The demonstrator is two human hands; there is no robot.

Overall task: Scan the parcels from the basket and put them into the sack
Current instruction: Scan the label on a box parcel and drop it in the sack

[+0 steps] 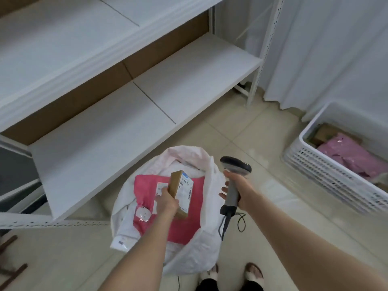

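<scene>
- Pale floor tiles (262, 133), hard and glossy, under everything; white flat-boarded shelving (126, 114) along the left, with brown cardboard (168, 45) behind its boards.
- White sack (189, 255) of thin, crinkled material, slumped on the floor just before the shelving's front edge, mouth spread wide, likely so that parcels drop straight in.
- Rigid white plastic basket (319, 171) with slotted walls, at the floor's right edge, well apart from the sack; soft pink mailers (352, 156) and brown card pieces inside, so probably more left to scan.
- Bright pink mailer (184, 223), flat and smooth, lying label-up on top inside the sack.
- Small brown cardboard box (182, 192), stiff and sharp-cornered, above the sack's mouth and over the bright pink mailer, white label turned up and toward the scanner, presumably for reading.
- Grey plastic scanner (232, 194) with a dark head, beside the sack's right rim, cable dangling from its base; exact aim hard to tell.
- Clamped round the box's lower end, fingers curled: left hand (167, 201).
- Wrapped tight round the scanner's handle: right hand (244, 190).
</scene>
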